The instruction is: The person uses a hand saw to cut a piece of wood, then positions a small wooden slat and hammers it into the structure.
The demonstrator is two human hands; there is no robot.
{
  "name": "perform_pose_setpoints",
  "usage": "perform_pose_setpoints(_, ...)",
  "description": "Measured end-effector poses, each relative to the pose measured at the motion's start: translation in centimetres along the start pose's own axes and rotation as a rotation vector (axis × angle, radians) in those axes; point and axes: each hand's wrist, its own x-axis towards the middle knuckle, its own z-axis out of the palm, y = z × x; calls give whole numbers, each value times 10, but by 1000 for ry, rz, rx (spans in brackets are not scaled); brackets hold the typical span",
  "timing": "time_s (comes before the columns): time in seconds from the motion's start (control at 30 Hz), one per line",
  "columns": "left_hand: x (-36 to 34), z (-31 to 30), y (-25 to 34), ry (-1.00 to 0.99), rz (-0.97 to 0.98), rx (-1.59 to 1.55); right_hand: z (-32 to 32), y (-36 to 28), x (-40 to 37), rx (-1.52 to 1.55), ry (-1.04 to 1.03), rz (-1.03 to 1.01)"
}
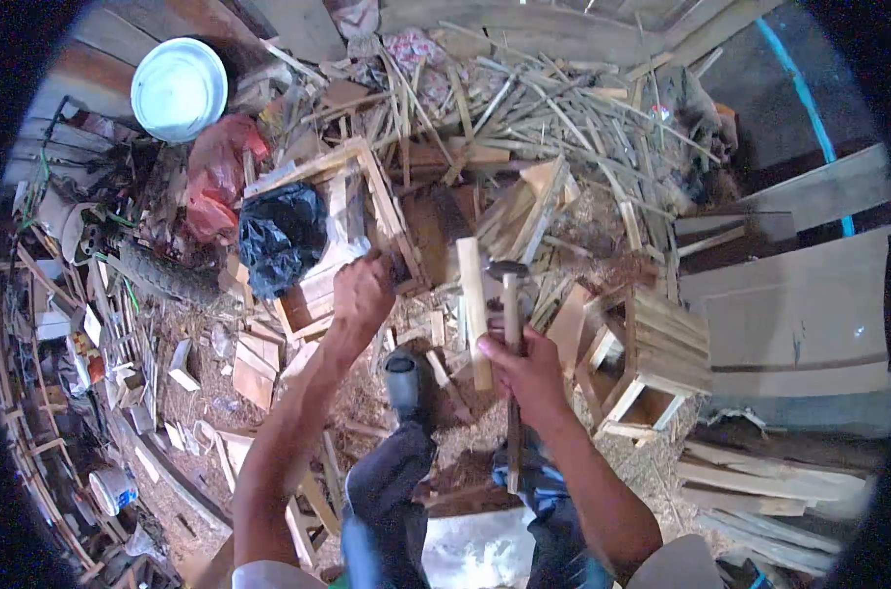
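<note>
My right hand (532, 378) is closed around the wooden handle of a hammer (511, 309), whose dark head points up and away from me. A short pale wood strip (473, 314) is pinched in the same hand, beside the hammer. My left hand (364, 293) is closed at the near right side of an open wooden box frame (392, 211). Whether anything small is inside its fingers is hidden. Inside that frame lies a crumpled black plastic bag (281, 236), with a whitish piece (345, 231) next to it.
A slatted wooden box (652, 358) stands to my right. Scrap sticks (563, 108) are heaped at the back. A white basin (179, 90), a red plastic bag (220, 172) and a tyre (161, 273) are at left. Boards (769, 481) lie at lower right; shavings cover the floor.
</note>
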Motion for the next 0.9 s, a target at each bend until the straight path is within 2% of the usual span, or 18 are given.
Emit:
perform_pose_setpoints(0.07, 1, 1, -6, 71, -11, -113, -2, 0, 5, -41, -79, -108)
perform_pose_setpoints(0.13, 7, -7, -14, 105, 344, -42, -13, 9, 16, -80, -84, -269)
perform_pose_setpoints(0.17, 13, 7, -25, -10, 181, -167, -19, 10, 21, -226, -98, -323)
perform_pose_setpoints(0.2, 10, 15, -35, 15, 185, -161, -26, 13, 26, -371, -111, -373)
perform_pose_setpoints(0.27, 5, 19, -45, 148, 403, -75, -38, 18, 39, -307, -124, -437)
perform_pose_setpoints(0.3, 16, -11, -20, -39, 259, -95, -42, 4, 29, -216, -138, -346)
perform_pose_setpoints(0.33, 18, -13, -17, -12, 271, -86, -46, -5, 22, -124, -153, -254)
perform_pose_setpoints(0.4, 20, -19, -15, -88, 63, -156, -55, -11, 26, -93, -133, -280)
perform_pose_setpoints(0.47, 26, -3, -32, -17, 15, -228, -64, -18, 23, -94, -78, -221)
perform_pose_setpoints(0.53, 34, 24, -56, -51, -63, -644, -67, -21, 13, 3, -82, -291)
perform_pose_setpoints(0.6, 38, 39, -63, 91, -147, -700, -78, -22, 7, 131, -151, -349)
perform_pose_setpoints(0.63, 28, 34, -54, 190, -171, -850, -79, -27, -6, 112, -103, -348)
perform_pose_setpoints(0.67, 34, 45, -66, 137, -239, -938, -80, -27, -14, 130, -104, -375)
perform_pose_setpoints(0.73, 18, 15, -36, 362, -107, -266, -85, -26, -11, 100, -103, -391)
perform_pose_setpoints(0.8, 5, -21, -5, 305, 17, 212, -90, -24, -10, 92, -30, -468)
perform_pose_setpoints(0.83, 1, -29, -3, 234, 94, 263, -95, -28, -18, 65, -30, -501)
perform_pose_setpoints(0.87, 0, -27, -9, 297, 168, 291, -97, -31, -23, 37, -35, -527)
perform_pose_setpoints(0.9, 10, -23, -17, 239, 73, 364, -98, -28, -12, -21, 54, -541)
